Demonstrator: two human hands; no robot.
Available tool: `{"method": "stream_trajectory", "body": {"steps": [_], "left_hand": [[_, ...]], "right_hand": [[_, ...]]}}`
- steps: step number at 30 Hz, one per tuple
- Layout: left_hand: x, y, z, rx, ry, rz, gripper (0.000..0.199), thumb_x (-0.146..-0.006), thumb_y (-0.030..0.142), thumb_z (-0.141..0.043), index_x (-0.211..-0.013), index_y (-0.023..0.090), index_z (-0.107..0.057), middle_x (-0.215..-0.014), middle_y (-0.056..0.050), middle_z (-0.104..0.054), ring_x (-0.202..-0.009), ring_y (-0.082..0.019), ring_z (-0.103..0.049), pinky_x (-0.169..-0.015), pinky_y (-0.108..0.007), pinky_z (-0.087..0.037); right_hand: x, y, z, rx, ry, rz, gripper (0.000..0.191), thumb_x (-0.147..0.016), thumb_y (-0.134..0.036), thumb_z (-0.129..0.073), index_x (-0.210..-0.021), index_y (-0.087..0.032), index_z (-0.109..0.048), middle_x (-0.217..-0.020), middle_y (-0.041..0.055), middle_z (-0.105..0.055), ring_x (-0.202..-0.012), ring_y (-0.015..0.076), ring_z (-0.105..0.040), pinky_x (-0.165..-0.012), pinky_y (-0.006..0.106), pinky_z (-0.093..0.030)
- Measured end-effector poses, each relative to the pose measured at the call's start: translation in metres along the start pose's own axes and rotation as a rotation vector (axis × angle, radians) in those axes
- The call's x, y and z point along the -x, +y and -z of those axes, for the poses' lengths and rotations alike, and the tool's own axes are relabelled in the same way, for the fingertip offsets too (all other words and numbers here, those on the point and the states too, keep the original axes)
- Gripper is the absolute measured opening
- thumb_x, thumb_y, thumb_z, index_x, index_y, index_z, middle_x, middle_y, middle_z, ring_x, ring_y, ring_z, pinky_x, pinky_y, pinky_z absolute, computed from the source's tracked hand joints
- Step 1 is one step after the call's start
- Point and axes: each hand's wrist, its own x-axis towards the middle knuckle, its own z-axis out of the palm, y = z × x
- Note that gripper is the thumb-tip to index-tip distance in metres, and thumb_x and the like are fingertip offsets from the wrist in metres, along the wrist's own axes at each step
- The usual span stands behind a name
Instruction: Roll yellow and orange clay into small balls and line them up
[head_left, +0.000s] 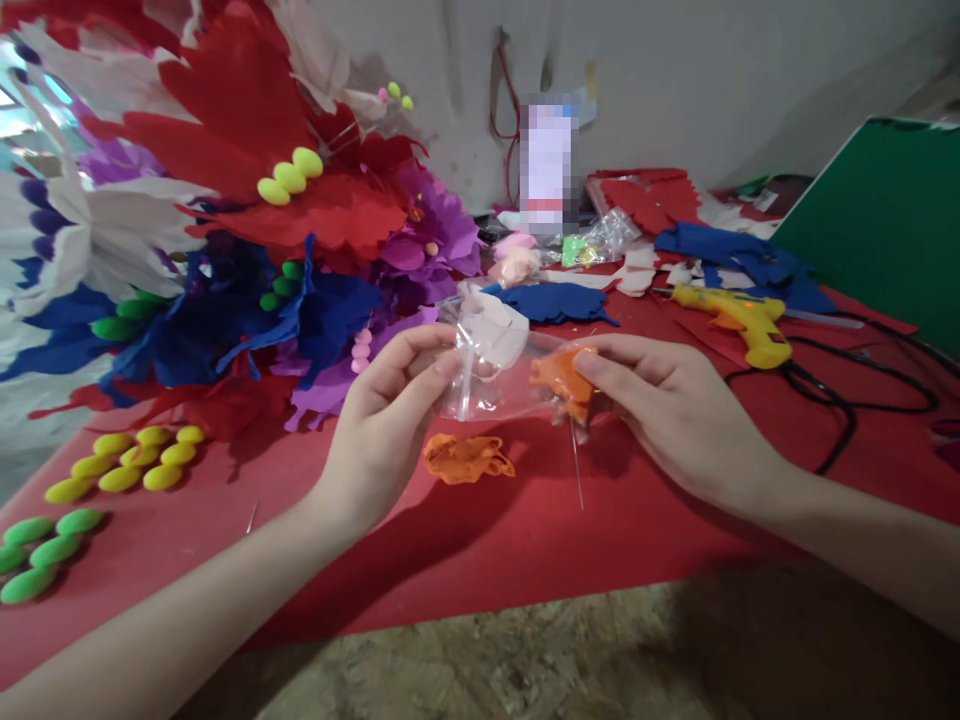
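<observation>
Above the middle of the red table (390, 590), the clear bag (499, 390) is held between two hands. The left hand (386, 430) pinches its one end, thumb in front; the fingertips behind are partly hidden. The right hand (675, 410) grips the other end with thumb and finger, together with the orange material (564, 383), which seems to lie inside; the shiny plastic makes this hard to tell.

Under the bag, an orange lump (465, 459) rests on the table. A thin needle-like piece (577, 475) shows below the right hand, its upper end hidden. Behind the bag there are a whitish piece (495, 325), seen partly through the plastic, and a blue piece (559, 302).

To the right lies a yellow glue gun (739, 315), near a black cable (832, 400). A green board (885, 225) is cut by the picture edge. On the left, yellow ovals (120, 478) and green ovals (56, 549) lie below big paper-like flowers (255, 130), also cut off. At the back, a bright screen (546, 165) is blurred, so its content is not readable.
</observation>
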Motion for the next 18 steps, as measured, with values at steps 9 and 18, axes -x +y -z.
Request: {"method": "stream_trajectory", "body": {"steps": [9,18], "left_hand": [[0.0009,0.0066,-0.0028,-0.091,0.015,0.0,0.01,-0.071,0.015,-0.058,-0.08,0.02,-0.06,-0.069,0.003,-0.06,-0.064,-0.008,-0.056,-0.062,-0.019,-0.043],[0.0065,-0.0016,-0.002,-0.136,-0.112,0.004,0.018,-0.07,0.009,-0.061,-0.083,0.021,-0.057,-0.068,0.006,-0.061,-0.065,-0.005,-0.056,-0.064,-0.014,-0.044]], "right_hand": [[-0.0009,0.0064,0.0023,-0.26,-0.008,-0.024,0.009,-0.075,-0.028,-0.062,-0.07,-0.022,-0.067,-0.06,-0.0047,-0.061,-0.052,0.0053,-0.055,-0.046,0.013,-0.047],[-0.0016,0.008,0.001,-0.018,0.169,0.042,0.018,-0.079,-0.034,-0.055,-0.067,-0.021,-0.059,-0.058,-0.0038,-0.052,-0.048,0.0057,-0.046,-0.04,0.014,-0.039]]}}
